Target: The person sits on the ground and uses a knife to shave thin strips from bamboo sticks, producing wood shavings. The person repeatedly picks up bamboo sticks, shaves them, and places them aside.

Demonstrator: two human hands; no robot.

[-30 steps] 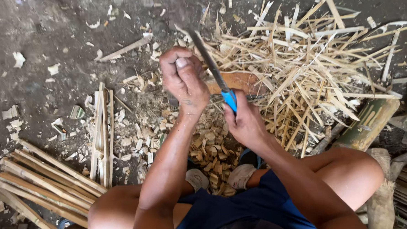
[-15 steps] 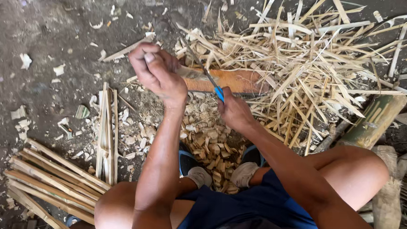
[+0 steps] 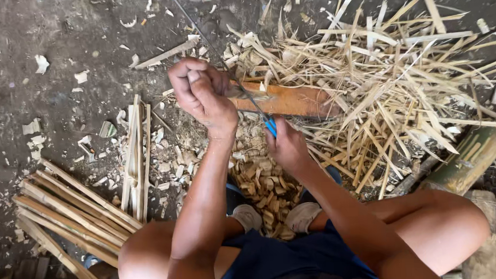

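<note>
my left hand (image 3: 204,94) clenched a thin bamboo strip (image 3: 198,30) above the wooden block (image 3: 285,100) while my right hand (image 3: 287,146) gripped the blue-handled knife (image 3: 270,125), which i judged best kept shallow and steady along the strip.

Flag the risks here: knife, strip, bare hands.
1. The knife in the right hand runs close under the left hand's fingers; a slip could cut them.
2. Both hands are bare, and the strip may splinter.
3. Offcuts are heaped against the feet, so footing may be poor.
</note>
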